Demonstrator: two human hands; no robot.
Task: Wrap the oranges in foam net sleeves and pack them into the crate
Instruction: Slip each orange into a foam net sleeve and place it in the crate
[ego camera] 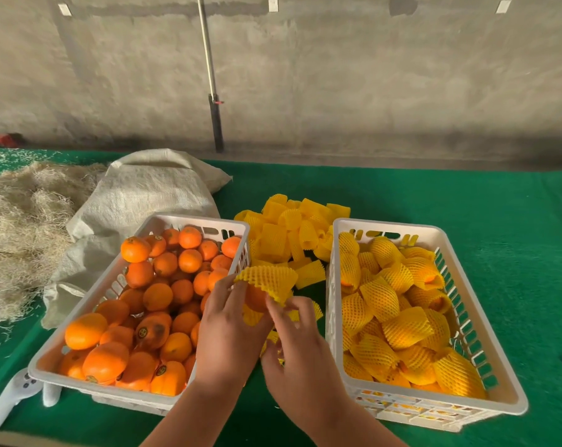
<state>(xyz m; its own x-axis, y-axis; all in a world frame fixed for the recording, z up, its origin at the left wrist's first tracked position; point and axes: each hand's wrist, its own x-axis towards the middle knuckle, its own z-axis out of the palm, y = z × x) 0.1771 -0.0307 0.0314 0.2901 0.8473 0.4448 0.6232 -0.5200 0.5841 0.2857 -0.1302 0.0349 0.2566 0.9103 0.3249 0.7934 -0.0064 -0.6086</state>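
Note:
My left hand (228, 327) holds an orange (255, 298) between the two crates, with a yellow foam net sleeve (270, 280) partly over its top. My right hand (297, 346) pinches the sleeve's lower edge beside the fruit. The white crate (80, 321) on the left holds several bare oranges (159, 296). On the right, another white crate (447, 253) is filled with several oranges wrapped in yellow sleeves (402, 327). Behind my hands lies a loose pile of empty sleeves (292, 230).
A green cloth (450, 195) covers the table. A woven sack (144, 195) and a heap of straw-like fibre (18, 227) lie at the back left. A white handheld controller (12, 398) rests at the front left corner. A concrete wall stands behind.

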